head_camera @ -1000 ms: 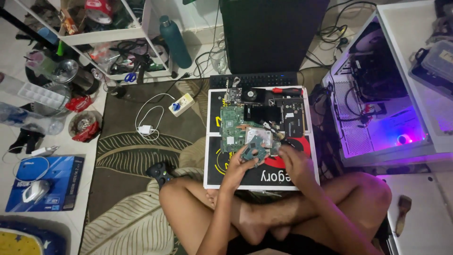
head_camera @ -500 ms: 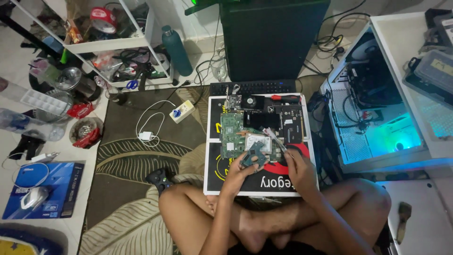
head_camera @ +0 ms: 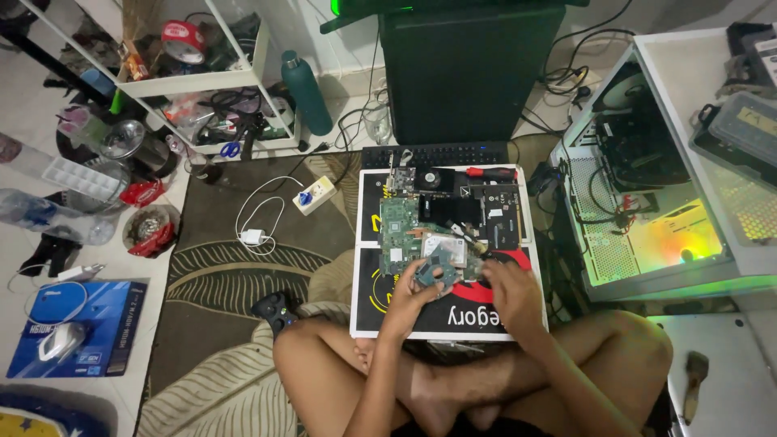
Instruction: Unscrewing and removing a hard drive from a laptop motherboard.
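I sit cross-legged in front of a flat black cardboard box (head_camera: 443, 322) used as a work surface. A green laptop circuit board (head_camera: 400, 226) lies on it, with a silver drive (head_camera: 443, 248) and black parts beside it. My left hand (head_camera: 414, 288) pinches a small round blue-green part (head_camera: 435, 275) just below the board. My right hand (head_camera: 511, 287) rests on the box to the right, fingers curled beside small parts near the board's edge; what it holds, if anything, is hidden. A red-handled screwdriver (head_camera: 490, 172) lies at the box's far edge.
A black PC tower (head_camera: 469, 73) and keyboard (head_camera: 437, 154) stand beyond the box. An open lit computer case (head_camera: 647, 210) is at right. A power strip (head_camera: 314, 195), white charger, game controller (head_camera: 275, 309), teal bottle (head_camera: 306, 93), cluttered shelf and blue box with a mouse (head_camera: 57, 340) lie left.
My hands stay over the board, both drawn slightly nearer to me. The view has shifted a little, and the case lighting turned from purple to blue-green to yellow-green.
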